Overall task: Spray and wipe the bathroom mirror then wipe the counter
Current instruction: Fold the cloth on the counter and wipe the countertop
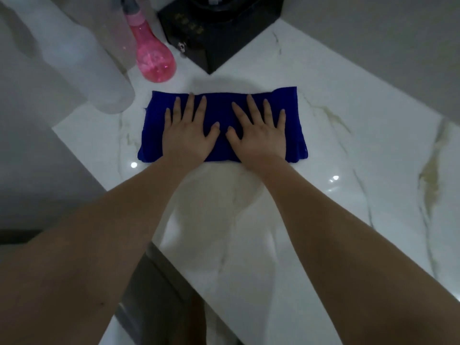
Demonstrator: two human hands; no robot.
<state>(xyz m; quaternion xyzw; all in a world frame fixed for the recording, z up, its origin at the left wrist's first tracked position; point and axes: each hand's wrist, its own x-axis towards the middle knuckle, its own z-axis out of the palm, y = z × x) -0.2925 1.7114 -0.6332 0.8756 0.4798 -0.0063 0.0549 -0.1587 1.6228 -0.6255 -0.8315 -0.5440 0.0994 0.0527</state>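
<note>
You are looking down at a white marble-patterned counter (323,150). A folded blue cloth (221,105) lies flat across its middle, long side running left to right. Your left hand (188,131) and right hand (258,131) both rest palm-down on the cloth, side by side, fingers straight and spread wide, pointing away from you and holding nothing. Just beyond the cloth's far left corner stands a pink spray bottle (153,56). To its right, at the far edge, sits a black box (219,33). A pale, blurred white container (82,58) stands far left.
</note>
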